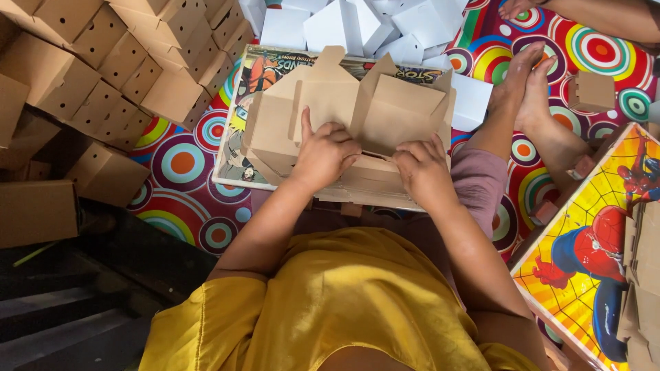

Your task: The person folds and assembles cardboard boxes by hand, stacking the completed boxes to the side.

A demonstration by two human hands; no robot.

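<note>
- On the small picture-printed lap board [230,172], dead centre, both hands are down on a half-folded brown cardboard box blank [357,110] — flaps up, not yet closed.
- The left hand [323,154] lies flat with fingers curled over a lower panel, thumb standing up against the raised wall; it presses rather than pinches.
- The right hand [421,168] sits just beside it, fingers bent and pressed together onto the same low front panel near the board's edge.
- Above the knuckles, two pointed flaps stand upright and a side wall leans outward, unsupported.
- Outward now: a heap of finished brown cardboard boxes [117,62] to the left, a pile of white folded boxes [357,27] at the top, all on a mat with bright ringed circles [182,161].
- Another person's bare feet [526,89] rest on the mat, near the blank's right corner; a second cartoon-printed board [584,254] lies to the right.
- Risk, as I judge it — the loose side wall could spring back if pressure shifts off the front panel, and uneven pressing might crease the thin card off its score line.
</note>
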